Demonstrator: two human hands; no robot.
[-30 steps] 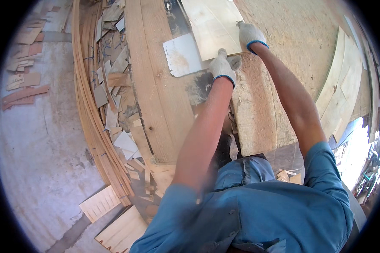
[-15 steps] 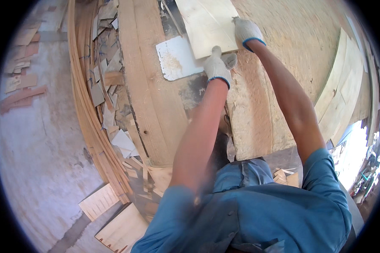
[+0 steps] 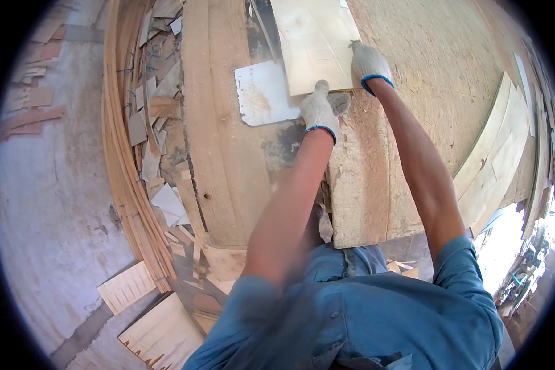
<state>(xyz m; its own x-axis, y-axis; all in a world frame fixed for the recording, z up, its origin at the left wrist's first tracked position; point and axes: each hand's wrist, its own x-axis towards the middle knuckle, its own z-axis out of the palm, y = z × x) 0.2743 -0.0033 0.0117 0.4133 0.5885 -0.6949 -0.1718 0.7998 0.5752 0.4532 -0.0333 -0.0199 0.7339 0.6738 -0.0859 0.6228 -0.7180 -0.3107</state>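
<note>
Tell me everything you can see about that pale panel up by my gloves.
The pale panel is a thin, flat, cream sheet that looks like wood or plywood, with straight sides and faint slanting lines across its face. It lies roughly flat, its far end cut off by the picture's top edge. Its lower left part overlaps or meets the white plate. The gloved left hand is at its near edge, one digit over the top; the gloved right hand is at its right edge.
</note>
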